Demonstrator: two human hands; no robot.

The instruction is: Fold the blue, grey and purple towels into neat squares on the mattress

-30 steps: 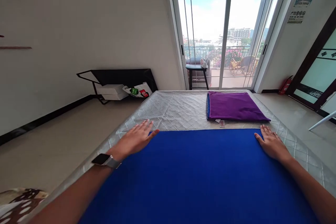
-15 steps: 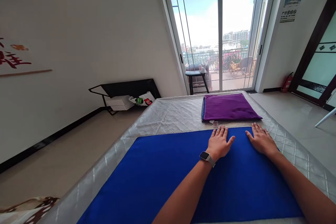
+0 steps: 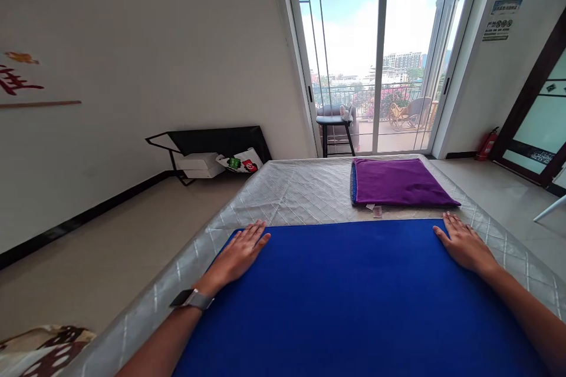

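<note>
A smooth blue cloth (image 3: 336,294) lies spread flat over a silver-grey quilted mattress (image 3: 283,188). On its far left corner rests my left hand (image 3: 241,253), palm down with the fingers stretched out; a watch (image 3: 192,299) is on that wrist. My right hand (image 3: 469,244) lies flat at the far right corner of the cloth, fingers extended and thumb apart. Neither hand grips anything. Beyond the cloth sits a folded purple cloth (image 3: 400,182) with a blue edge on its left side and small tags at its near edge.
Past the mattress are a stool (image 3: 335,123) and a sliding glass door (image 3: 380,59). By the left wall, a black-framed piece (image 3: 221,138) stands with white boxes (image 3: 198,164) and a printed bag (image 3: 242,162). A fire extinguisher (image 3: 487,144) is at the right.
My left hand has slid far left across the blue cloth, from near the middle to its far left corner. My right hand has shifted slightly right. The view has moved a little.
</note>
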